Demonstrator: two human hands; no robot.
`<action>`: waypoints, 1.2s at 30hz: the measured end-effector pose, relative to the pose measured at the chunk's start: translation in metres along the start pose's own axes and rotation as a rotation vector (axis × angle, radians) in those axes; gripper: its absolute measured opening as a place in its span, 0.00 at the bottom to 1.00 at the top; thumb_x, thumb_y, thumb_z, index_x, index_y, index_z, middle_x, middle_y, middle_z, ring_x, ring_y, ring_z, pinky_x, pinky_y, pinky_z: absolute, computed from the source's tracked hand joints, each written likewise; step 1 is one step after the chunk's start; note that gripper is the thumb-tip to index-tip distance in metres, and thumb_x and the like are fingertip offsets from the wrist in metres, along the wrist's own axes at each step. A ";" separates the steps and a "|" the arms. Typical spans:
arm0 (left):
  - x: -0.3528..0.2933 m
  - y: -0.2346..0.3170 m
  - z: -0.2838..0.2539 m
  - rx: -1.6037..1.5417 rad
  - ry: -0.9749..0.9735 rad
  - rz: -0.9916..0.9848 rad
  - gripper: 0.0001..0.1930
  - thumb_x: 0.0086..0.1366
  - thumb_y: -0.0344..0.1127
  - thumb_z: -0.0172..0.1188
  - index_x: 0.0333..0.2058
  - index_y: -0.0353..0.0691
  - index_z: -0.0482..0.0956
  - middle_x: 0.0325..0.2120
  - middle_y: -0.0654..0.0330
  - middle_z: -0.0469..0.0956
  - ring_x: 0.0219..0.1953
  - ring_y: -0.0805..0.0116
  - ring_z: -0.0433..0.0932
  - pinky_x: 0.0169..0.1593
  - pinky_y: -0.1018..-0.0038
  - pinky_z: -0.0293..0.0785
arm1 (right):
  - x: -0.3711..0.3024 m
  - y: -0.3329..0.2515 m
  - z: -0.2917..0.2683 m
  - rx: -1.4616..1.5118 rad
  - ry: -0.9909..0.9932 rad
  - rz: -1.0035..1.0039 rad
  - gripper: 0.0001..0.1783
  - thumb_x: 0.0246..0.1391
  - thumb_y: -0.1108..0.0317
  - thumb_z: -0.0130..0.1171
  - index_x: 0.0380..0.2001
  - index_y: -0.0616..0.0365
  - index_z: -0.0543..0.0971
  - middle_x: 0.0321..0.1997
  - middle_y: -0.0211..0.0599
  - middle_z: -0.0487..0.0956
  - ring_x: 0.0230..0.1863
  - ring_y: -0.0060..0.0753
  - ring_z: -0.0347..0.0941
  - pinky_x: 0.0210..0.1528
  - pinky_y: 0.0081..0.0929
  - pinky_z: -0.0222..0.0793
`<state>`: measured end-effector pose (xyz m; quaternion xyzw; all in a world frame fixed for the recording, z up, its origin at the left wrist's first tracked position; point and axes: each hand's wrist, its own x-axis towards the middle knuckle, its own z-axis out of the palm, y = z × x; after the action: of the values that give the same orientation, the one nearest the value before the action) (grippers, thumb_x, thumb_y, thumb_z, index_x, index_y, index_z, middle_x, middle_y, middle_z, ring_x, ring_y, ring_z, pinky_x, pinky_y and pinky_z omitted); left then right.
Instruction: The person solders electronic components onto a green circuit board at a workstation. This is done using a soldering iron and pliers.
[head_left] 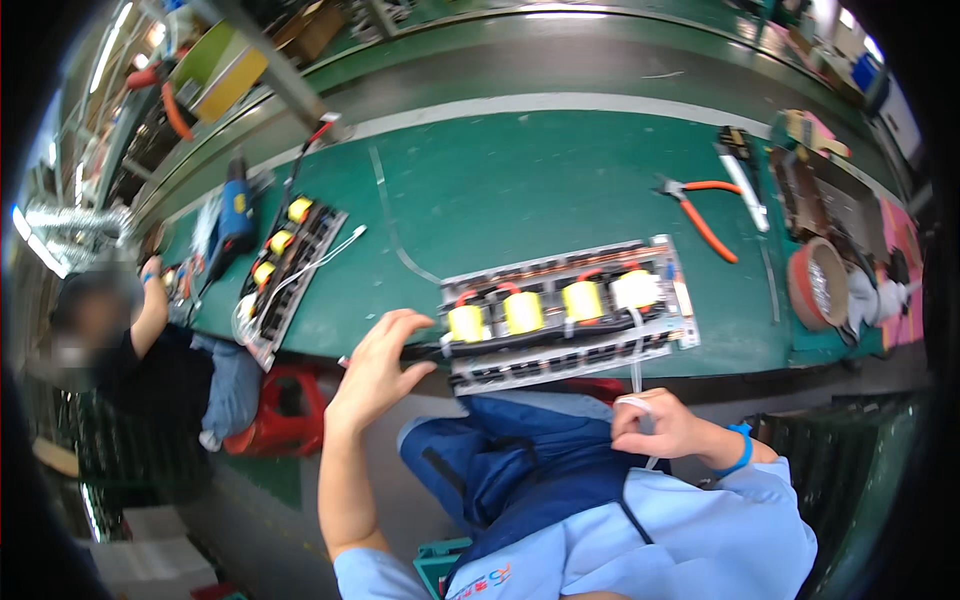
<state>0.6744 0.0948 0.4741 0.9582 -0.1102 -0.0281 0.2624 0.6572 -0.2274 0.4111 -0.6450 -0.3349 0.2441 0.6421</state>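
One long circuit board (562, 367), lying just right of the left hand's (378, 368) fingers and just beyond the right hand's (660, 425), long axis roughly left-to-right, right end angled a bit farther away. Right's clenched on a thin white strand (637, 350) that runs away from those fingers to the rightmost yellow coil (636, 290), so it's the nearer hand there. Left's spread loose by the black cable bundle's (540, 347) end, can't tell if touching.

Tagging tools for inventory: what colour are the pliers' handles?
The handles are orange, clearest in the head view.
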 end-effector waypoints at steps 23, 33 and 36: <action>0.021 0.000 0.023 0.008 -0.057 -0.036 0.40 0.31 0.27 0.67 0.49 0.37 0.62 0.38 0.56 0.70 0.31 0.66 0.71 0.40 0.73 0.68 | -0.004 -0.006 0.005 -0.320 0.007 -0.501 0.16 0.38 0.63 0.62 0.13 0.57 0.64 0.21 0.30 0.69 0.23 0.34 0.64 0.29 0.29 0.58; 0.018 -0.004 0.033 0.026 0.044 0.096 0.36 0.33 0.27 0.66 0.47 0.38 0.63 0.42 0.53 0.68 0.46 0.56 0.65 0.49 0.68 0.62 | -0.014 -0.012 0.000 -0.346 -0.072 -0.533 0.14 0.50 0.60 0.48 0.18 0.59 0.67 0.22 0.35 0.67 0.27 0.39 0.63 0.33 0.30 0.58; 0.014 -0.004 0.027 0.073 -0.044 -0.017 0.38 0.34 0.31 0.67 0.48 0.38 0.61 0.43 0.53 0.67 0.46 0.55 0.65 0.50 0.68 0.61 | -0.011 -0.033 -0.020 -0.249 -0.109 -0.521 0.13 0.50 0.72 0.37 0.33 0.64 0.73 0.34 0.39 0.70 0.37 0.38 0.65 0.45 0.31 0.55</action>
<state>0.6855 0.0819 0.4489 0.9672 -0.1088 -0.0472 0.2247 0.6604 -0.2506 0.4439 -0.5970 -0.5505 0.0622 0.5803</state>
